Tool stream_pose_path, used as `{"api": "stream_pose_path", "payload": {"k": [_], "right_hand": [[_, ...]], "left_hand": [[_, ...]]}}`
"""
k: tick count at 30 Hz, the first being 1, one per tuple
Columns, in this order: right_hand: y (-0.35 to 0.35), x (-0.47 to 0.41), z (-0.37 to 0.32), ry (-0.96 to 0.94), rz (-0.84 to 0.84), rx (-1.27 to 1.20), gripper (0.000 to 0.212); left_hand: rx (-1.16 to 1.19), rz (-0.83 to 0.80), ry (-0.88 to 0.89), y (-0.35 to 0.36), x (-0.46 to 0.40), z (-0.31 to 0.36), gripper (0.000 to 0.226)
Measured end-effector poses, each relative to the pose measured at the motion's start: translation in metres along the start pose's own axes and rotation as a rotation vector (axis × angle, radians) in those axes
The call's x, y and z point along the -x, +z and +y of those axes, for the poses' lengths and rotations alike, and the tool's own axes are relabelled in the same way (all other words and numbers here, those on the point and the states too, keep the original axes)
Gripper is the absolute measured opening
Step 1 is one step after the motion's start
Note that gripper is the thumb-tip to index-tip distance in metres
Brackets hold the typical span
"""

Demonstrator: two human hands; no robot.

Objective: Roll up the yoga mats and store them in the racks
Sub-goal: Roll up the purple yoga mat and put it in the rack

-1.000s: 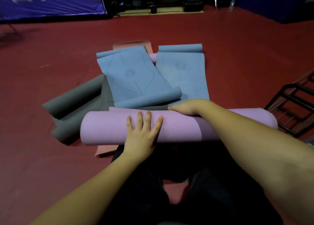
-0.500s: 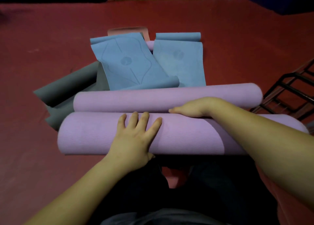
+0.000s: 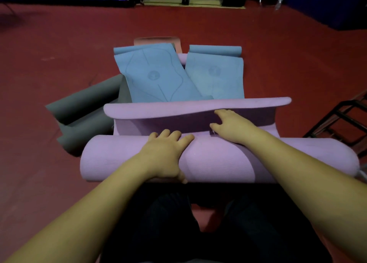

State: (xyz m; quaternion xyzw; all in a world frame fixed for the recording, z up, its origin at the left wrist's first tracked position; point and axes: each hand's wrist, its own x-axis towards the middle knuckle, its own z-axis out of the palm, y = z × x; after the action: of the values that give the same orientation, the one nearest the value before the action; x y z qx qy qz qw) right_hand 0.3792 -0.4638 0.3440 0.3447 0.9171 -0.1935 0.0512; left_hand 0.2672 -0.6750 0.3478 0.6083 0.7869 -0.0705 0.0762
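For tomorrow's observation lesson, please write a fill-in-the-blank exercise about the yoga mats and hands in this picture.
1. The left hand rests on top of the thick rolled ____ foam yoga mat.
2. The two unrolled yoga mats with line patterns are ____ in colour.
3. The rolled grey yoga mats lie to the ____ of the person.
4. The black metal rack stands on the ____ floor.

Missing words: purple; blue; left; red
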Motion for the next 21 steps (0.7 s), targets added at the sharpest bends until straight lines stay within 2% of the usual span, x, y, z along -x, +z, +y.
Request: {"api": "stream_pose_path", "payload": {"k": [5, 9, 14, 21], "right_hand": [[-0.006, -0.013, 0.000, -0.016, 0.242, -0.039, 0.063], [-0.019, -0.032, 0.000, 0.005, 0.282, 0.113, 0.070], [-0.022, -0.057, 0.003, -0.006, 0.435, 0.311, 0.024], [-0.023, -0.070, -0.002, 0.001, 0.484, 0.315, 0.022]], "left_hand": [[0.063, -0.079, 0.003, -0.006, -0.012, -0.008, 0.117], [0.117, -0.054, -0.001, -0.004, -0.013, -0.011, 0.103], [0.216, 0.056, -0.081, 0.001, -0.015, -0.005, 0.084], [0.134, 0.141, -0.085, 0.000, -0.029, -0.008, 0.086]]}}
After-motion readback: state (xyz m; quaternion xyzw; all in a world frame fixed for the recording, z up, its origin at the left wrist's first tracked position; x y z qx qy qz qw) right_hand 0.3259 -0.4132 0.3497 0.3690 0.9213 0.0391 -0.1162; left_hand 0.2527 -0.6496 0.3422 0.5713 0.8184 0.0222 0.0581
